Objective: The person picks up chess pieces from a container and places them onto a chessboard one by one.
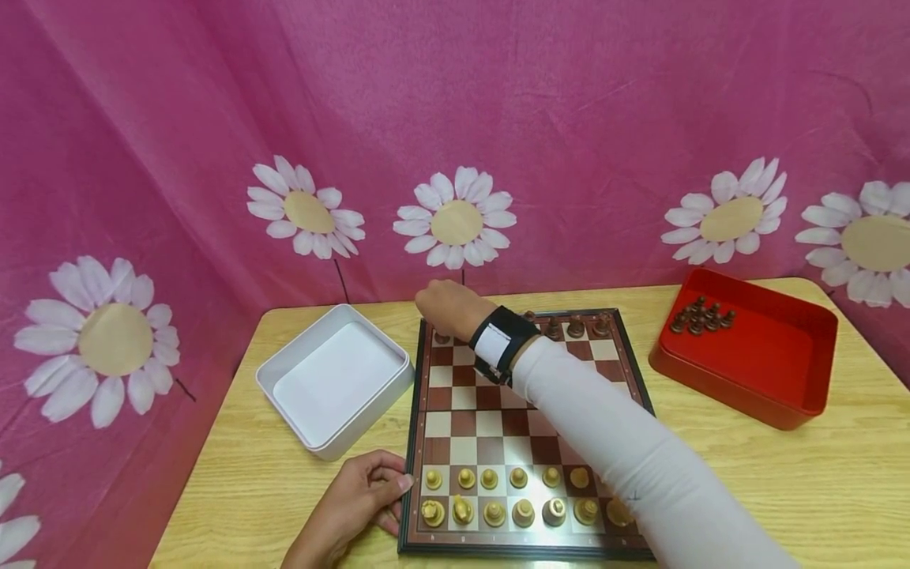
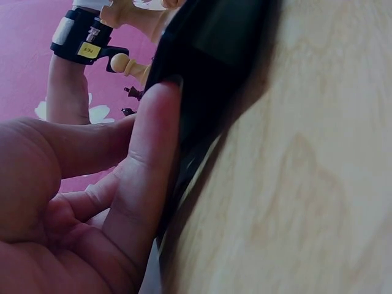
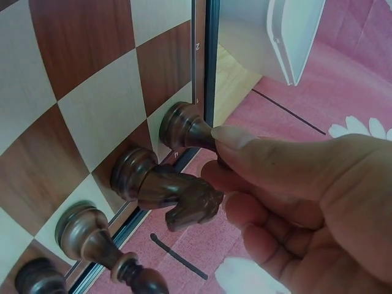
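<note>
The dark corner piece (image 3: 184, 128) sat at 11 o'clock on the chessboard (image 1: 463, 450), its base apparently touching the corner square; the thumb and fingers of the right hand (image 3: 306, 202) pinched it near the top, hiding its head. A dark knight (image 3: 177, 190) stood on the next square, close to those fingers; more dark pieces ran along the far edge towards 1 o'clock. The step in hand seemed to be setting this piece at the end of its row; the next move called for parting the fingers and drawing them straight back without brushing the knight.

The left hand (image 1: 366, 490) touched the board's edge at 8 o'clock, fingers loosely bent and not wrapped round anything visible; two rows of pale pieces (image 1: 522, 512) filled the 6 o'clock side, partly covered by the right sleeve (image 1: 604, 427). Farther out on the bench (image 1: 235, 474), a white box (image 1: 373, 411) lay at 10 o'clock; a red box (image 1: 732, 391) at 2 o'clock held small dark pieces (image 1: 696, 324).

The right wrist view showed the pinch and the knight, both masked in the head view; only the head view showed the red box; the left wrist view alone showed the board's side close up.
</note>
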`<state>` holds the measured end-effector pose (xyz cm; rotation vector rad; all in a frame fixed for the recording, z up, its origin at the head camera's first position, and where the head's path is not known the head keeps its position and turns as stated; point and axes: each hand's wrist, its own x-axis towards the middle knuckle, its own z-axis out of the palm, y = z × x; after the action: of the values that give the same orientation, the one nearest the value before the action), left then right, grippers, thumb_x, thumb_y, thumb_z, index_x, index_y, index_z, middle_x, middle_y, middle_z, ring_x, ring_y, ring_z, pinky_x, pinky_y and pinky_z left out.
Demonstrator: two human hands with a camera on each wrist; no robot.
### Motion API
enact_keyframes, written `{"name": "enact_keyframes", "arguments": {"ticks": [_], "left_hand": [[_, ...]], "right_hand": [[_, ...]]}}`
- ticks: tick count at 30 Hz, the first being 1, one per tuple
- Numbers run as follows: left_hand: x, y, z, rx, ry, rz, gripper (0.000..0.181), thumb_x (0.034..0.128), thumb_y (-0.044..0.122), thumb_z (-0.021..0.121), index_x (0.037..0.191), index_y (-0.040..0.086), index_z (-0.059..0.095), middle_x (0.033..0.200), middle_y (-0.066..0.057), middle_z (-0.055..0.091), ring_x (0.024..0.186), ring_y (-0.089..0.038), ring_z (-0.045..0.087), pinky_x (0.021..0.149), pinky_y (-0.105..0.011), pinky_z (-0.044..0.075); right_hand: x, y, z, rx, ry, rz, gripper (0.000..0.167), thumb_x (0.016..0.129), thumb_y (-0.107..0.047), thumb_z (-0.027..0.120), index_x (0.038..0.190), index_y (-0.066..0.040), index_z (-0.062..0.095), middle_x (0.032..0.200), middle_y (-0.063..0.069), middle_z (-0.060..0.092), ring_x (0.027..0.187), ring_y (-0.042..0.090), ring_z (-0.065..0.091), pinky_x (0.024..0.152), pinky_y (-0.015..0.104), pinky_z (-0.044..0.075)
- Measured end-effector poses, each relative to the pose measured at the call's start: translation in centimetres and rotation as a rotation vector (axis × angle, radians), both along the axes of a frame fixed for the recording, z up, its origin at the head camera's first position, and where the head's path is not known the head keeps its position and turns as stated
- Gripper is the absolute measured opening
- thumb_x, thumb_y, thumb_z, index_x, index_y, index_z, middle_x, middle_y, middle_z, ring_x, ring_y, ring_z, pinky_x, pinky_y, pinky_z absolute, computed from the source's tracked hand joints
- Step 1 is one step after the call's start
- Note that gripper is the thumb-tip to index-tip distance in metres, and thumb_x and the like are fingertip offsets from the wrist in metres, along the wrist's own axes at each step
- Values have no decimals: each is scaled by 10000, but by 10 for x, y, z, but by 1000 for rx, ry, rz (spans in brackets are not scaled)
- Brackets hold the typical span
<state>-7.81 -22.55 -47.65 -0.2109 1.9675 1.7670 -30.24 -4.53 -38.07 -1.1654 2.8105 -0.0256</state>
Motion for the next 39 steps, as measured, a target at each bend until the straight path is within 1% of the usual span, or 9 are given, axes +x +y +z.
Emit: {"name": "enact_keyframes", "arguments": {"ticks": [7,12,18,22,28,31,33,36,39], "left_hand": [[-1,-1,0,3,2,-5,341,981,95,701,1219,-109,566,917,-65,655,659,-138,656,568,-316,638],[0,-1,0,1,3,-7,341,982,95,700,1218,-109,563,920,-67,654,658,-138,656,569,-316,639],[0,0,-1,-7,3,-1,343,980,92,699,1219,-111,559,912,-65,652,651,-133,656,564,-312,635],[0,1,0,-16,1,4,336,980,84,694,1220,-109,560,905,-65,652,657,-137,657,568,-320,638],[1,3,0,-17,-5,-1,323,979,69,688,1216,-111,563,897,-65,657,657,-141,663,572,-327,640],[1,3,0,-15,-4,-3,320,979,67,687,1213,-114,562,898,-66,658,653,-141,665,570,-328,640],[1,2,0,-13,-4,-3,320,981,70,687,1210,-113,561,901,-66,657,651,-141,665,569,-328,640],[0,2,-1,-14,-2,-2,323,981,74,687,1211,-114,558,903,-68,658,649,-143,667,568,-328,639],[-1,2,-1,-20,-4,1,328,981,78,688,1215,-112,559,905,-69,660,651,-144,666,566,-323,635]], "right_hand": [[0,1,2,-9,12,2,172,1007,1,619,1110,-15,755,984,124,771,902,214,725,821,311,636],[1,1,2,-24,3,-4,166,1006,5,617,1099,-11,755,964,125,767,891,219,721,805,315,627],[3,2,1,-31,11,10,169,1007,17,605,1104,1,744,989,150,757,953,275,730,843,369,642],[3,3,4,-18,-13,17,174,1007,15,607,1130,2,728,1016,159,746,978,287,718,849,376,638],[6,8,8,19,-76,7,186,946,0,696,1128,-24,724,1016,135,743,890,232,672,786,350,610],[6,14,9,23,-73,12,166,925,-39,734,1091,-38,733,975,113,746,825,198,626,739,334,578],[6,20,10,19,-70,13,158,929,-70,742,1084,-43,740,961,103,749,819,197,635,737,339,573],[6,34,16,-4,-82,-9,241,929,-137,770,1155,-57,750,1057,93,769,938,216,702,842,347,613],[7,56,22,-50,-94,-43,350,922,-182,792,1247,-69,728,1178,93,762,1064,242,720,942,376,619]]}}
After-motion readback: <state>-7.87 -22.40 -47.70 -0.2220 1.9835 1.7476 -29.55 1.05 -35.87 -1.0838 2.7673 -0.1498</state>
